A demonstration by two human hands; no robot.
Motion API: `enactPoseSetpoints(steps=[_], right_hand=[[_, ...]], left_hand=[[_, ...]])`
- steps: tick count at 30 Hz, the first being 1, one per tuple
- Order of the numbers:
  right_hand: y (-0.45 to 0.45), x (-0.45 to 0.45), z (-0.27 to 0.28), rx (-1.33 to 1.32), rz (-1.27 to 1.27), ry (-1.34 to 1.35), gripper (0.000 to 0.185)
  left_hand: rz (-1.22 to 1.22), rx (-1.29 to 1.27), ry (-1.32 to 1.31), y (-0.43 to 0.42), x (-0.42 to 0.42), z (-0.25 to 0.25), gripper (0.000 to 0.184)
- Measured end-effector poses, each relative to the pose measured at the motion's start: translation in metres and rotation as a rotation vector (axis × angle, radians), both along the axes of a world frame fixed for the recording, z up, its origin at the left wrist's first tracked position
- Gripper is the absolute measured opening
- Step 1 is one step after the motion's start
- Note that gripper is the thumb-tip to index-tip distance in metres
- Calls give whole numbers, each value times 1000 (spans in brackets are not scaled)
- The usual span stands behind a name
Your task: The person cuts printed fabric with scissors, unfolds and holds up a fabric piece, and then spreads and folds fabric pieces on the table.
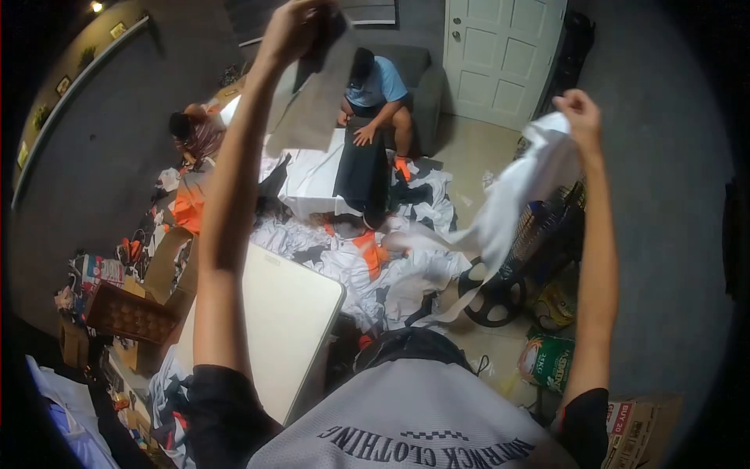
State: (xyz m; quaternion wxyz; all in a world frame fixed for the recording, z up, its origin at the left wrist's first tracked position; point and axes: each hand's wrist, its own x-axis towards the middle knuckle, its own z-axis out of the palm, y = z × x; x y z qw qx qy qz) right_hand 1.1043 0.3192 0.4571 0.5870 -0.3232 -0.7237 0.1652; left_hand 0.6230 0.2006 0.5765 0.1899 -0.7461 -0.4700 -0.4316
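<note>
Both my arms are raised high. At the top of the view my left hand (pixel 301 31) is closed on a pale grey piece of fabric (pixel 316 109) with a dark part near the fingers; it hangs down, thin and partly blurred. On the right, my right hand (pixel 580 113) pinches a long white piece of fabric (pixel 531 176). Its lower end swings out in blurred strips over the floor. The two pieces hang apart from each other.
A white table (pixel 289 313) stands before me on the left. Heaped cloth scraps (pixel 312 238) cover the floor. Beyond, a person in light blue (pixel 383 82) leans over black and white fabric (pixel 363 168); another person (pixel 203 125) bends at left. A black fan (pixel 492 293) stands right.
</note>
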Motion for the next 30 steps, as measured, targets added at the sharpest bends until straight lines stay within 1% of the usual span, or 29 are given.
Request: enactPoseSetpoints(steps=[1, 2, 3, 4, 6, 7, 8, 10, 11, 12, 13, 14, 15, 16, 19, 20, 21, 25, 26, 27, 28, 30], right_hand=[[-3, -29, -4, -13, 120, -20, 7], [-6, -59, -11, -8, 192, 4, 8], [-10, -82, -13, -6, 225, -48, 7], [-14, -101, -14, -4, 259, -100, 7], [-20, -130, -12, -70, 326, -118, 12], [-25, -144, -9, -115, 355, -114, 17], [-33, -159, -7, -113, 361, -113, 17], [-45, -183, -6, 12, 214, -59, 31], [-44, -190, -9, 13, 223, -60, 31], [-43, -199, -16, 8, 300, -70, 34], [-40, -206, -25, 3, 376, -80, 37], [-38, -210, -41, -5, 449, -85, 40], [-40, -207, -40, -8, 483, -88, 41], [-49, -205, -34, -11, 518, -91, 42], [-92, -166, 6, -446, 818, -350, 44], [-99, -158, 11, -598, 917, -438, 44], [-100, -155, 10, -602, 918, -437, 44], [-97, -137, 7, -654, 1066, -253, 39], [-97, -130, 10, -591, 982, -291, 33], [-97, -125, 14, -529, 897, -329, 28], [-86, -101, 14, -533, 905, -320, 28], [-74, -83, 15, -458, 880, -357, 19]], left_hand=[[54, -33, 42, 5, 12, 5, 24], [106, -66, 84, 11, 20, 11, 22], [102, -66, 89, 19, 22, 18, 22], [54, -278, 78, 26, 24, 24, 34], [12, -493, 71, 26, 30, 28, 52], [18, -419, 125, 18, 39, 25, 44], [26, -343, 176, 8, 48, 23, 36], [43, -187, 274, -14, 67, 19, 23], [51, -261, 218, -24, 82, 18, 24], [58, -332, 161, -31, 91, 18, 25], [65, -331, 159, -28, 90, 13, 25], [-122, -323, 164, -26, 91, 0, 26], [-311, -313, 167, -24, 91, -4, 28], [-312, -313, 170, -25, 93, -3, 28], [-479, -367, 262, -38, 97, 0, 30], [-533, -388, 289, -42, 96, 0, 31], [-533, -392, 286, -46, 95, 1, 31], [-461, -429, 333, -67, 86, 18, 33], [-456, -428, 334, -73, 87, 22, 33], [-383, -473, 305, -81, 89, 26, 33], [-309, -529, 278, -83, 108, 30, 33], [-162, -625, 213, -93, 112, 30, 32]])
